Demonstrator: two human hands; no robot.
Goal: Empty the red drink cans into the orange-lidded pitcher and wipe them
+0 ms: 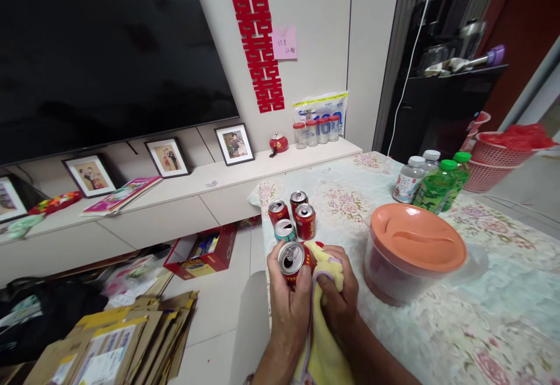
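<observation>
An opened red drink can point(291, 258) is gripped in my left hand point(289, 303), its top tilted toward me. My right hand point(343, 291) bunches a yellow cloth point(326, 344) with a purple edge and presses it against the can's right side. The cloth hangs down between my forearms. Just beyond the held can, several more cans stand on the table: a teal can point(285, 231), a red can point(305, 221) and others behind them. Part of something red shows behind the cloth, mostly hidden.
A clear tub with an orange lid point(417, 236) stands to the right on the flowered tablecloth point(472, 321). Bottles point(437, 184) are behind it. A white ledge point(258, 169) holds picture frames and jars. Flattened cardboard point(118, 338) and a red box point(203, 251) lie on the floor.
</observation>
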